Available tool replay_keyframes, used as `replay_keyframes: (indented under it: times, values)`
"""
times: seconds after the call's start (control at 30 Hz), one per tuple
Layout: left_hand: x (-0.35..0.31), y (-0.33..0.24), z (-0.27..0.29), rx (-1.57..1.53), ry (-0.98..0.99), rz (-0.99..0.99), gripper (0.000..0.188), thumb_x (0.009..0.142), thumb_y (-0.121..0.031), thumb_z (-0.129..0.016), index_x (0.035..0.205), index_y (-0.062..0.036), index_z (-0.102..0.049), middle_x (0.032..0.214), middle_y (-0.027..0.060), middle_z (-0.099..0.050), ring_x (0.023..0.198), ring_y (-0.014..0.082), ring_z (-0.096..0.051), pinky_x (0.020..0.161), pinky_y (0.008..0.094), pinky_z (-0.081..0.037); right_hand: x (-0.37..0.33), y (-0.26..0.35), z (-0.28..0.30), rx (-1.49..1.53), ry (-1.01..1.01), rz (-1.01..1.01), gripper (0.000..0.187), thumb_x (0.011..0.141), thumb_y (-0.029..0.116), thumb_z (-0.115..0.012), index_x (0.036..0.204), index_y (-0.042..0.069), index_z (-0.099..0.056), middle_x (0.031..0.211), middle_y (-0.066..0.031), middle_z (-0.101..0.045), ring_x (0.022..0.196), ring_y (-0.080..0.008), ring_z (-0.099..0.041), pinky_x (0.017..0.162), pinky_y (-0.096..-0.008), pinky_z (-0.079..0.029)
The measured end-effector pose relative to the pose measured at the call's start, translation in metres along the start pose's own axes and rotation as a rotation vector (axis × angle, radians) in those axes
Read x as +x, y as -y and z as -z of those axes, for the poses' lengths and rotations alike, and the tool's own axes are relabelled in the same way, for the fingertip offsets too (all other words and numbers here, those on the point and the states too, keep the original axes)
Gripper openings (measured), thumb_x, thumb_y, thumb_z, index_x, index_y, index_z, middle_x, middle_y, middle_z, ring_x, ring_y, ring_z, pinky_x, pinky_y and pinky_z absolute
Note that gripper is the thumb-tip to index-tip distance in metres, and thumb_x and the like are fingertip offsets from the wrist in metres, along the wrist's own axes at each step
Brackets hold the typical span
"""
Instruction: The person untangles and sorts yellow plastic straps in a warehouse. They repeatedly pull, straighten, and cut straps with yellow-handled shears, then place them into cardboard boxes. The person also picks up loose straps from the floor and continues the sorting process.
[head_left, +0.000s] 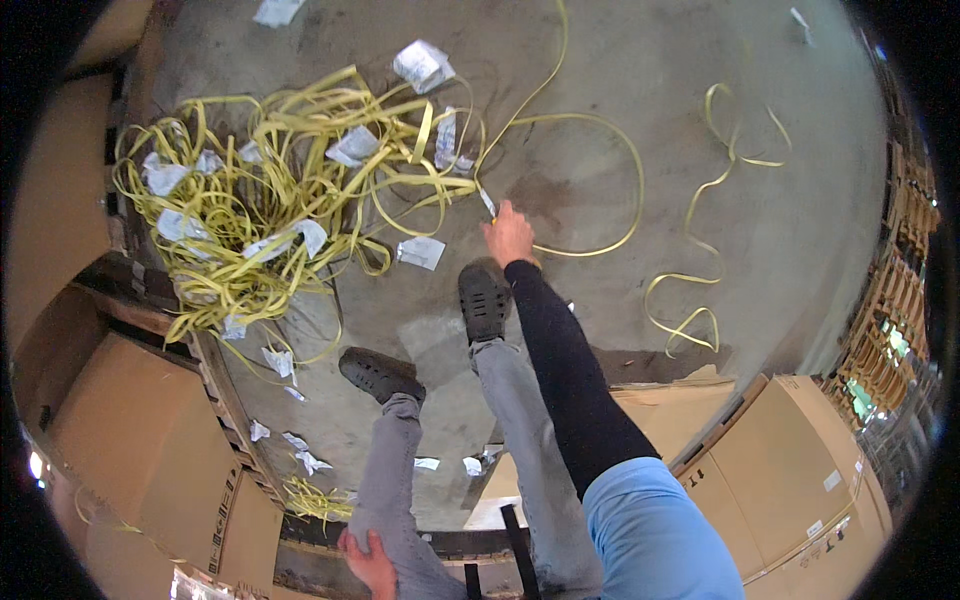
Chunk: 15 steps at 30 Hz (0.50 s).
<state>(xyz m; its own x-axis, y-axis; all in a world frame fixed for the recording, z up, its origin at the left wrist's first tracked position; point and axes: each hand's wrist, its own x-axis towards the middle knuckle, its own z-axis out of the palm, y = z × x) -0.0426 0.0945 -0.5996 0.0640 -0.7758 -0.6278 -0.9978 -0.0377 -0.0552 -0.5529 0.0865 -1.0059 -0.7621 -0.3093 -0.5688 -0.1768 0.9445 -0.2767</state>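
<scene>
My right hand (510,237) reaches down to the concrete floor, fingers closed on a yellow strap (641,185) that bends in a wide loop to the right. A narrow pale piece (487,202) sticks out beyond the fingertips; its kind is too small to make out. To the left lies a big tangled heap of yellow strapping (262,190), with crumpled white papers (352,146) among its coils. My left hand (372,566) rests on my left leg near the lower edge, fingers partly spread and holding nothing.
Another wavy yellow strap (690,205) lies to the right. Cardboard boxes (140,440) on wooden pallets flank the left, with more boxes (775,470) at lower right. Stacked wooden pallets (890,270) line the right edge. My dark clogs (483,303) stand beside the heap; loose paper scraps (420,252) dot the floor.
</scene>
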Motion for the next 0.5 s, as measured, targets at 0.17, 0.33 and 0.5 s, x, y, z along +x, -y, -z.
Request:
replay_keyframes:
  times: [0.17,0.33,0.5]
  values:
    - [0.015,-0.011,0.020,0.255,0.047,-0.270,0.048,0.094,-0.029,-0.060,0.125,0.0080,-0.057,0.129,0.0321,-0.054,0.123,0.0414,-0.050,0.109,0.0438,-0.034,0.035,-0.082,-0.059,-0.208,0.057,0.085,0.023,0.083,0.025,-0.061,0.093,0.004,-0.061,0.087,-0.0227,-0.069,0.086,-0.0424,-0.067,0.074,-0.0534,-0.053]
    - [0.030,-0.035,0.024,-0.168,0.022,0.000,0.036,0.083,-0.010,-0.068,0.111,0.0085,-0.055,0.123,0.0225,-0.052,0.114,0.0404,-0.051,0.097,0.0472,-0.041,-0.019,-0.284,0.015,-0.080,-0.370,-0.343,0.027,0.078,0.027,-0.066,0.092,0.004,-0.069,0.081,-0.0141,-0.069,0.079,-0.0326,-0.067,0.071,-0.0470,-0.052]
    - [0.046,-0.052,0.033,-0.141,0.011,-0.014,0.031,0.081,-0.010,-0.069,0.104,0.0068,-0.057,0.119,0.0218,-0.053,0.111,0.0411,-0.051,0.094,0.0474,-0.042,-0.084,-0.345,0.130,-0.133,-0.562,-0.629,0.028,0.088,0.020,-0.065,0.103,-0.004,-0.066,0.069,-0.0101,-0.065,0.062,-0.0212,-0.062,0.059,-0.0367,-0.048]
